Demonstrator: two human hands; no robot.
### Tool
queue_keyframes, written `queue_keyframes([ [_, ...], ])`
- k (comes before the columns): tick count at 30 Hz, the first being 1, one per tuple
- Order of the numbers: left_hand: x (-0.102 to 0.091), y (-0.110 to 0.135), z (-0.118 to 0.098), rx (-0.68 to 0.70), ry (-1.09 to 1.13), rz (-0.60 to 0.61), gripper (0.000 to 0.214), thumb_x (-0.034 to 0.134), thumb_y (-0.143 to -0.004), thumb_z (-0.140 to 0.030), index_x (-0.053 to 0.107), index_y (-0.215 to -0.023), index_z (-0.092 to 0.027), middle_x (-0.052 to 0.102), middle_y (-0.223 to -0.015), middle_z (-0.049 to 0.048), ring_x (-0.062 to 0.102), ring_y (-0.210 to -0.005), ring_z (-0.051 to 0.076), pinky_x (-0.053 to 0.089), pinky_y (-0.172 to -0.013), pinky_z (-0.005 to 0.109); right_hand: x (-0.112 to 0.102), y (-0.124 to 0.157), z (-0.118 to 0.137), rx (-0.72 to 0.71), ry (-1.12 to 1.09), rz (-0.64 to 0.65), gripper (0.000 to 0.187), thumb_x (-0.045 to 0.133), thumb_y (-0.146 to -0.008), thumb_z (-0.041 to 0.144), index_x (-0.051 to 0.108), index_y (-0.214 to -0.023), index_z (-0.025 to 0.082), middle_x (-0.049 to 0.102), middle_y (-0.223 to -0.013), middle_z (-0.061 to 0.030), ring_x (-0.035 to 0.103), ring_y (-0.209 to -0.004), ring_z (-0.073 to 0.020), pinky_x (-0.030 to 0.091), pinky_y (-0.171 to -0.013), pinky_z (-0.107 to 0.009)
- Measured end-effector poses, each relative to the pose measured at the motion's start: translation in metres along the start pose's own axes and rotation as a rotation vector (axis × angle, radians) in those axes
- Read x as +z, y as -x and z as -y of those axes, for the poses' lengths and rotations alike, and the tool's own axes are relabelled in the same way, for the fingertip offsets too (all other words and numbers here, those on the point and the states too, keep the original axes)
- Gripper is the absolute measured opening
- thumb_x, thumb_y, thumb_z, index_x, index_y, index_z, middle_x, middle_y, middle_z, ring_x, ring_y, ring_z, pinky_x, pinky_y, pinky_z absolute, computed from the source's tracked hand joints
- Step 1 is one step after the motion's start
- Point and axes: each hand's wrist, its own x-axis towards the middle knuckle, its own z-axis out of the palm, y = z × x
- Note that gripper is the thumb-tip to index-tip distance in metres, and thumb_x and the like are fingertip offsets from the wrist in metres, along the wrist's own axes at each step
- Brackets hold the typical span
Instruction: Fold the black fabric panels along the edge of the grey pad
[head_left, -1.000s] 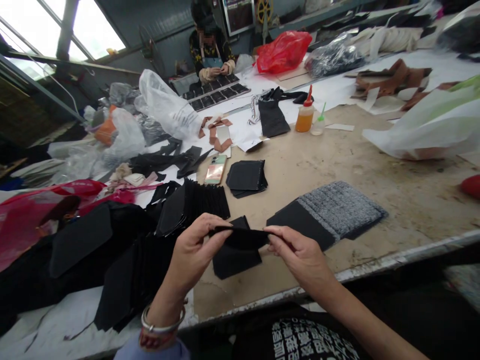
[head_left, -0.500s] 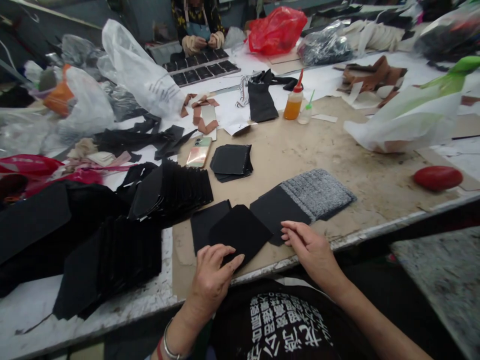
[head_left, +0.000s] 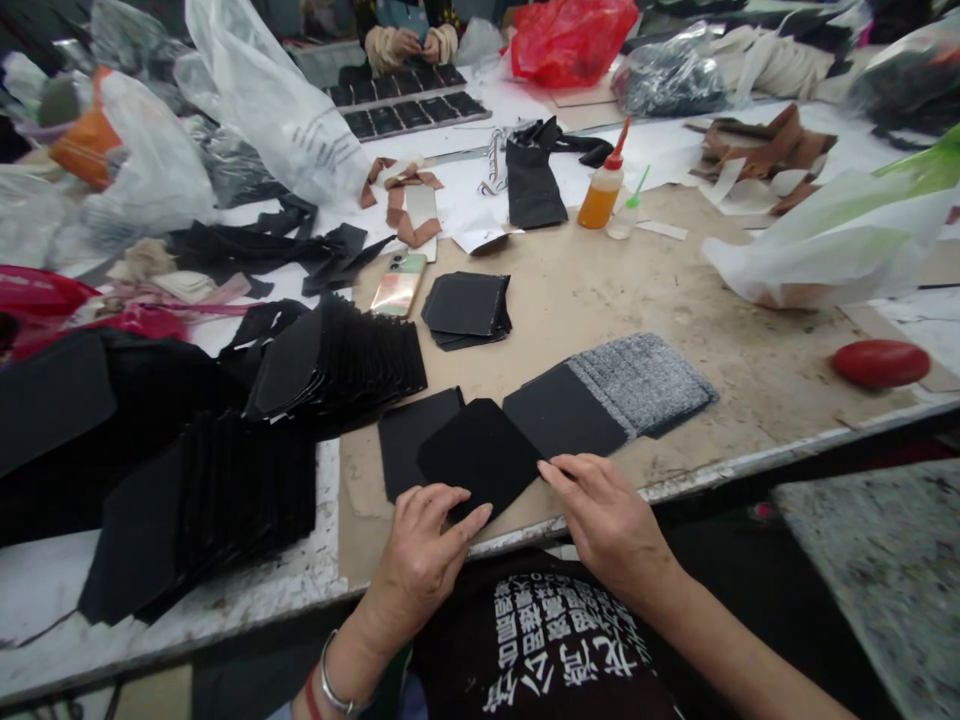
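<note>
A dark black cut panel (head_left: pixel 484 450) with a pointed top lies in front of me, partly over another black panel (head_left: pixel 405 430). At its near left edge, my left hand (head_left: pixel 427 540) is closed, with thumb and fingers on the material. The fingers of my right hand (head_left: pixel 607 515) are pinched together at the panel's right corner. Just beyond that hand, overlapping black pieces (head_left: pixel 562 412) run into a row of speckled grey fuzzy strips (head_left: pixel 641 385). A small pile of black pieces (head_left: pixel 466 308) sits farther back.
Fanned stacks of black panels (head_left: pixel 337 360) (head_left: pixel 202 510) crowd the left side. Behind are a phone (head_left: pixel 400 285), an orange glue bottle (head_left: pixel 601 190) and a small green-tipped bottle (head_left: pixel 624 215). A red oval object (head_left: pixel 881 364) rests at right. Across the table are a co-worker's hands (head_left: pixel 412 45).
My right hand has moved left, from beside the grey-stripped pieces to the right corner of the black panel. My left hand stays on the panel. The view has shifted slightly.
</note>
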Motion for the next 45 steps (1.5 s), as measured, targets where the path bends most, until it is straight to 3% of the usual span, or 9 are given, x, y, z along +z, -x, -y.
queue_keyframes([
  [4, 0.001, 0.002, 0.000, -0.002, 0.017, 0.027, 0.036, 0.050, -0.082, -0.004, 0.060, -0.112, -0.023, 0.055, -0.108, 0.0100, 0.046, -0.102, 0.022, 0.038, -0.084, 0.042, 0.004, 0.002, 0.003, -0.136, 0.064, 0.064, 0.039, 0.039, -0.084, 0.005, 0.056, -0.119, 0.012, 0.062, -0.116, -0.0079, 0.048, -0.111, -0.0247, 0.038, -0.094, -0.043],
  [8, 0.001, 0.004, 0.001, -0.004, 0.017, 0.014, 0.036, 0.049, -0.082, -0.005, 0.060, -0.111, -0.024, 0.055, -0.107, 0.0092, 0.047, -0.101, 0.022, 0.037, -0.084, 0.042, 0.006, 0.003, -0.002, -0.065, 0.021, 0.096, 0.040, 0.041, -0.084, 0.007, 0.056, -0.119, 0.018, 0.064, -0.115, -0.0037, 0.051, -0.107, -0.0216, 0.030, -0.098, -0.044],
  [16, -0.005, -0.003, -0.003, -0.061, 0.054, -0.098, 0.038, 0.048, -0.082, -0.005, 0.058, -0.112, -0.026, 0.061, -0.105, 0.0057, 0.052, -0.102, 0.019, 0.038, -0.086, 0.039, -0.002, -0.010, -0.005, 0.014, -0.115, 0.047, 0.032, 0.045, -0.084, 0.010, 0.057, -0.113, 0.016, 0.061, -0.110, -0.0092, 0.049, -0.106, -0.0226, 0.040, -0.091, -0.042],
  [22, -0.052, -0.034, -0.013, -0.106, 0.049, -0.320, 0.039, 0.050, -0.080, -0.002, 0.057, -0.113, -0.022, 0.061, -0.100, 0.0053, 0.054, -0.101, 0.019, 0.041, -0.088, 0.039, -0.005, -0.042, 0.028, -0.031, -0.138, -0.096, 0.016, 0.047, -0.088, 0.015, 0.062, -0.096, 0.014, 0.066, -0.082, -0.0060, 0.057, -0.077, -0.0168, 0.043, -0.072, -0.031],
  [26, -0.075, -0.065, 0.000, -0.184, -0.137, -0.449, 0.035, 0.055, -0.079, -0.008, 0.059, -0.112, -0.020, 0.062, -0.095, 0.0056, 0.056, -0.094, 0.019, 0.042, -0.086, 0.039, 0.005, -0.063, 0.058, 0.187, -0.474, 0.001, 0.016, 0.045, -0.090, 0.020, 0.061, -0.088, 0.018, 0.066, -0.077, -0.0027, 0.059, -0.069, -0.0120, 0.044, -0.065, -0.022],
  [30, -0.044, -0.089, 0.038, -0.218, -0.295, -0.356, 0.027, 0.049, -0.085, -0.017, 0.060, -0.110, -0.016, 0.065, -0.097, 0.0095, 0.058, -0.095, 0.021, 0.044, -0.088, 0.042, 0.029, -0.079, 0.063, 0.489, -0.520, 0.240, 0.024, 0.046, -0.090, 0.021, 0.058, -0.069, 0.019, 0.062, -0.058, 0.0035, 0.055, -0.048, -0.0073, 0.037, -0.048, -0.017],
  [33, -0.005, -0.092, 0.062, -0.232, -0.259, -0.201, 0.031, 0.041, -0.089, -0.019, 0.057, -0.114, -0.013, 0.063, -0.111, 0.0137, 0.056, -0.109, 0.023, 0.042, -0.096, 0.044, 0.042, -0.083, 0.054, 0.558, -0.433, 0.259, 0.025, 0.051, -0.087, 0.022, 0.057, -0.063, 0.019, 0.063, -0.056, -0.0003, 0.057, -0.048, -0.0109, 0.035, -0.045, -0.020],
  [38, 0.032, -0.081, 0.062, -0.223, -0.226, -0.022, 0.045, 0.034, -0.092, -0.032, 0.043, -0.129, -0.009, 0.050, -0.132, 0.0192, 0.041, -0.127, 0.026, 0.036, -0.102, 0.049, 0.032, -0.070, 0.044, 0.437, -0.169, 0.230, 0.022, 0.049, -0.088, 0.029, 0.057, -0.070, 0.019, 0.064, -0.059, -0.0045, 0.061, -0.052, -0.0187, 0.034, -0.046, -0.027],
  [45, 0.042, -0.075, 0.058, -0.201, -0.311, 0.072, 0.070, 0.036, -0.088, -0.049, 0.021, -0.141, -0.006, 0.033, -0.142, 0.0249, 0.025, -0.135, 0.032, 0.026, -0.107, 0.054, -0.005, -0.039, 0.007, 0.296, 0.001, 0.105, 0.007, 0.050, -0.087, 0.019, 0.054, -0.082, 0.020, 0.058, -0.074, -0.0018, 0.055, -0.073, -0.0173, 0.042, -0.065, -0.029],
])
